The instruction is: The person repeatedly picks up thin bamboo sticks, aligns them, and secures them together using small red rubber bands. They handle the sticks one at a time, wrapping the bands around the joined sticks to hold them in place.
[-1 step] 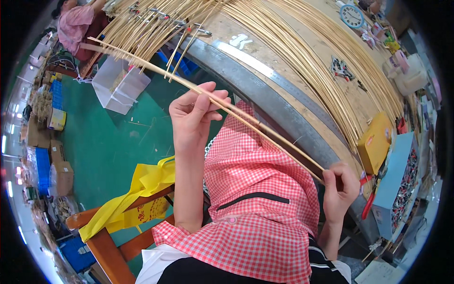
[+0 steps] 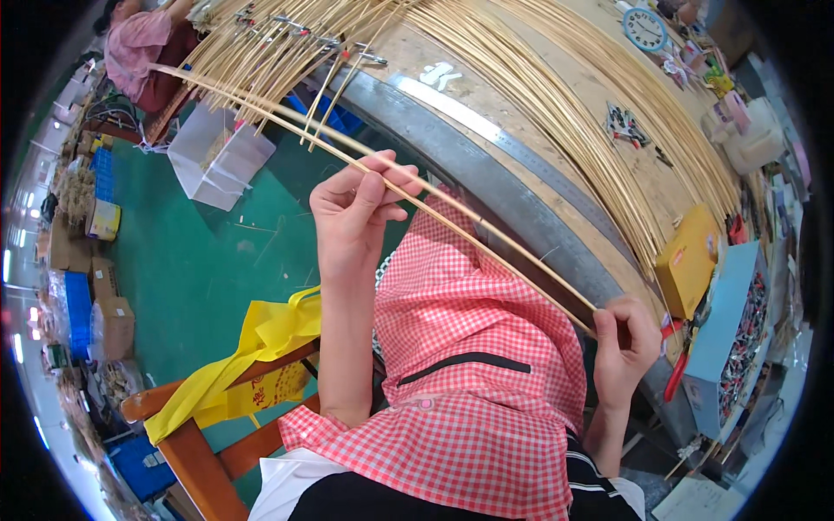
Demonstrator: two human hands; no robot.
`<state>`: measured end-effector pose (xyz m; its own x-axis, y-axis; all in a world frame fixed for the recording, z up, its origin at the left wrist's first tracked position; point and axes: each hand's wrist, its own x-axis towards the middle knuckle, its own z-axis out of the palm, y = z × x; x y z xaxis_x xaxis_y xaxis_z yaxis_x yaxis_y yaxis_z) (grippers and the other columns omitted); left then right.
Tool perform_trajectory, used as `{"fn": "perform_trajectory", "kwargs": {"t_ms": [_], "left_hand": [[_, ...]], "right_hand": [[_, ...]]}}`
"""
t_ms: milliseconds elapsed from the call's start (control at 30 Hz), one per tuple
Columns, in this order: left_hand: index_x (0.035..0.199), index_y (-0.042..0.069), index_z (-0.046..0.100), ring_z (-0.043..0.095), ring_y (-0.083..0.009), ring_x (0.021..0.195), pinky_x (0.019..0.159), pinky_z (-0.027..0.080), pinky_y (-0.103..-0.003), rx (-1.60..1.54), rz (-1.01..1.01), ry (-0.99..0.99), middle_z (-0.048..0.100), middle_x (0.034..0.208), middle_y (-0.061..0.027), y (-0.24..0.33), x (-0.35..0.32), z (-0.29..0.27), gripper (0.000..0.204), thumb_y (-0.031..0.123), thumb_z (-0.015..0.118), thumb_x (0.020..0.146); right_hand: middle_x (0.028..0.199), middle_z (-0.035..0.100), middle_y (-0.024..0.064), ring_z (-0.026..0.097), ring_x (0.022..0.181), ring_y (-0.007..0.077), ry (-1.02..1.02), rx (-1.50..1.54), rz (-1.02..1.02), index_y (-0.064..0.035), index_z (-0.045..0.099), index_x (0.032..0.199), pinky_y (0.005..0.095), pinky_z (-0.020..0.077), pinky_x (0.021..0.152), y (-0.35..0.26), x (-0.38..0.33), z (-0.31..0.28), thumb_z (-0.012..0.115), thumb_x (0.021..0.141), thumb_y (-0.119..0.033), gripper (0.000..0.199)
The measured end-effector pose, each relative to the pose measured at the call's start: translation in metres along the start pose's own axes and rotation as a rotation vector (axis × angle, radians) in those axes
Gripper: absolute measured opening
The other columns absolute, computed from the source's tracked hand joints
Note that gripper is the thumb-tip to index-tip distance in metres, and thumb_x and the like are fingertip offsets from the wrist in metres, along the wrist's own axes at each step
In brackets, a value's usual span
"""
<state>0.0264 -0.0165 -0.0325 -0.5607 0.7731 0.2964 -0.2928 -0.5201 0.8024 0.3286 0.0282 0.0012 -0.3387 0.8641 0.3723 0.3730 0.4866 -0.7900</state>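
Two long, thin tan strips, apparently bamboo, stretch diagonally from the upper left to the right, over my lap and the table edge. The upper strip (image 2: 506,236) and the lower strip (image 2: 486,249) run side by side with a narrow gap between them. My left hand (image 2: 360,195) is closed in a pinch on the lower strip near its middle, and the upper strip passes by its fingertips. At the right ends of both, my right hand (image 2: 625,343) is closed, thumb against fingers. The strips' far ends are blurred against the pile.
Many similar strips (image 2: 556,130) lie along the worktable, beside a metal ruler (image 2: 495,130). A clamped pile of strips (image 2: 261,61) overhangs the far left, by a white bin (image 2: 221,156). At right stand a yellow box (image 2: 688,260) and a blue box (image 2: 721,334). A person (image 2: 139,43) sits far left.
The gap between the two strips has widened slightly, and the upper strip's blurred far end has shifted. Both hands stay almost where they were.
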Motion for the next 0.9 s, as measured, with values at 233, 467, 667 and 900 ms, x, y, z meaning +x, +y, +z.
{"fn": "perform_trajectory", "kwargs": {"t_ms": [233,467,667,900], "left_hand": [[0.113,-0.005,0.059,0.070,-0.0229,0.082,0.054,0.057,-0.021,-0.010,-0.025,0.018,0.068,0.096,-0.0196,0.000,0.001,0.003,0.028,0.013,0.057,0.092],[0.104,-0.007,0.062,0.069,-0.0276,0.082,0.057,0.058,-0.024,-0.037,-0.034,0.003,0.067,0.093,-0.0224,0.004,-0.003,0.010,0.022,0.009,0.058,0.091],[0.102,-0.009,0.062,0.070,-0.0277,0.081,0.059,0.058,-0.025,-0.011,-0.080,-0.035,0.067,0.092,-0.0231,-0.003,-0.008,0.025,0.019,0.006,0.058,0.090],[0.088,-0.011,0.063,0.070,-0.0292,0.075,0.061,0.059,-0.029,0.097,-0.111,-0.016,0.067,0.084,-0.0222,0.003,-0.018,0.051,0.015,0.003,0.059,0.088]], "right_hand": [[0.063,0.047,0.0078,0.043,0.052,0.0167,-0.101,-0.117,0.040,0.0014,0.051,0.069,0.0281,0.0306,0.048,0.004,0.002,-0.002,0.068,0.074,0.002,0.017],[0.071,0.055,0.0111,0.055,0.062,0.0264,-0.348,-0.219,0.038,0.0027,0.059,0.076,0.0338,0.0412,0.056,0.007,0.010,-0.010,0.067,0.075,-0.003,0.010],[0.082,0.061,0.0116,0.058,0.076,0.0284,-0.303,-0.084,-0.218,0.0015,0.062,0.092,0.0350,0.0478,0.065,-0.015,0.022,0.013,0.067,0.077,-0.004,0.017],[0.081,0.060,0.0147,0.060,0.071,0.0312,-0.404,-0.043,-0.248,0.0022,0.060,0.089,0.0371,0.0492,0.062,-0.015,0.028,0.023,0.065,0.079,-0.003,0.012]]}}
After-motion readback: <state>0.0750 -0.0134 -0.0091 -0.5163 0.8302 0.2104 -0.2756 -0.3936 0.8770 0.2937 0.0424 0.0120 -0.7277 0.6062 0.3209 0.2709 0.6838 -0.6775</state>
